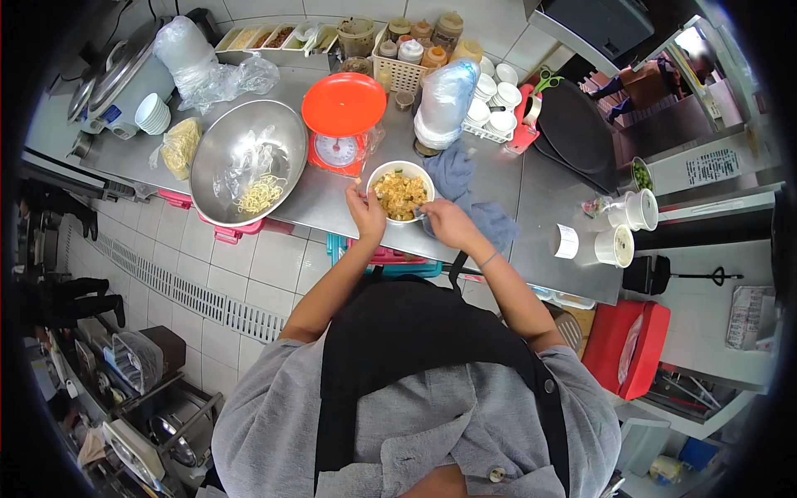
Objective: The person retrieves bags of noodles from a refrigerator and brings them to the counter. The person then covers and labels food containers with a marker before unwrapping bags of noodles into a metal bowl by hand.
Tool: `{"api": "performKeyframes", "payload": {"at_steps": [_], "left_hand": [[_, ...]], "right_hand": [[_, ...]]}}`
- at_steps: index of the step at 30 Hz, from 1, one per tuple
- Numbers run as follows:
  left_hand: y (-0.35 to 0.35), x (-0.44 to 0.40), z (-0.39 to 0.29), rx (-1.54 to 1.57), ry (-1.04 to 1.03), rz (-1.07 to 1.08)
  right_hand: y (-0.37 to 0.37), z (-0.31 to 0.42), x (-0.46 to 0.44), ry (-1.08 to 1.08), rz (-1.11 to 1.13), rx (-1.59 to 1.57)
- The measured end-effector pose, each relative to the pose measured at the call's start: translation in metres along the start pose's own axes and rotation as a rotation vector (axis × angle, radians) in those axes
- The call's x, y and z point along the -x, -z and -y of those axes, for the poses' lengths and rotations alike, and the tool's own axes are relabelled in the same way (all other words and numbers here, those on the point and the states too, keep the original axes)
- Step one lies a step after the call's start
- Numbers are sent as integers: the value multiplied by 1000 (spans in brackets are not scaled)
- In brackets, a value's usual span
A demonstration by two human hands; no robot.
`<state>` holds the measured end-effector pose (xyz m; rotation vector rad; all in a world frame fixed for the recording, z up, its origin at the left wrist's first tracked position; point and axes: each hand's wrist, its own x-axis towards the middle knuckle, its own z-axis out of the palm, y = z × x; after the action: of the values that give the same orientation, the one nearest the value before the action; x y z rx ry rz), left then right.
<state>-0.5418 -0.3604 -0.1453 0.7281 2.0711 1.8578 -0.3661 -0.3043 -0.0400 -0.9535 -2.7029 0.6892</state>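
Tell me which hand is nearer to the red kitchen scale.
Left. The left hand is in front of the scale, at the left of the white bowl; the right hand is farther, at the bowl's right.

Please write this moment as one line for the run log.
left hand: holds bowl of food | right hand: at bowl's rim | basin: noodles inside

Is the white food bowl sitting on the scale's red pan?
No, the left hand holds the white food bowl at its side, while the red pan stands apart beyond it.
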Motion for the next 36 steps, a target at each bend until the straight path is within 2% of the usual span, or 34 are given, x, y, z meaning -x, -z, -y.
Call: {"api": "performKeyframes", "payload": {"at_steps": [2,3,4,5,6,8,9,11,12,13,16,18,23,30,32,33,34,35,36], "left_hand": [[3,8,-2,69,46,13],[6,11,-6,142,93,27],[11,15,-13,141,92,23],[17,18,-20,237,180,46],[21,20,-24,334,269,69],[31,23,-21,315,237,71],[36,22,-20,297,205,73],[45,19,-11,262,182,95],[47,19,-9,227,160,118],[50,20,-27,298,270,149],[44,20,-45,337,385,240],[38,20,-43,358,414,267],[28,26,-37,386,428,300],[16,36,-35,519,450,280],[16,38,-37,546,477,275],[18,38,-43,554,497,281],[19,39,-45,566,515,286],[21,39,-47,569,514,282],[26,39,-45,463,429,304]], "right_hand": [[14,-10,2,-141,-84,-429],[14,-29,4,-149,-184,-393],[22,-39,9,-236,-288,-417],[28,-48,14,-323,-394,-440],[32,-53,20,-320,-395,-440],[33,-58,39,-306,-691,-46],[25,-60,50,-306,-693,-47],[-5,-73,73,-147,-547,309],[-15,-78,78,-150,-549,307],[-25,-82,83,-193,-518,235],[-30,-83,72,-279,-517,52],[-22,-61,57,-239,-693,-60],[-19,-10,25,-222,-779,-255],[-31,-9,16,-81,-588,-318],[-19,-23,23,0,-385,-468],[-20,-37,26,-56,-500,-440],[-15,-44,28,-51,-498,-438],[-10,-51,30,-241,-648,-338],[-9,-55,31,-434,-797,-233]]}}
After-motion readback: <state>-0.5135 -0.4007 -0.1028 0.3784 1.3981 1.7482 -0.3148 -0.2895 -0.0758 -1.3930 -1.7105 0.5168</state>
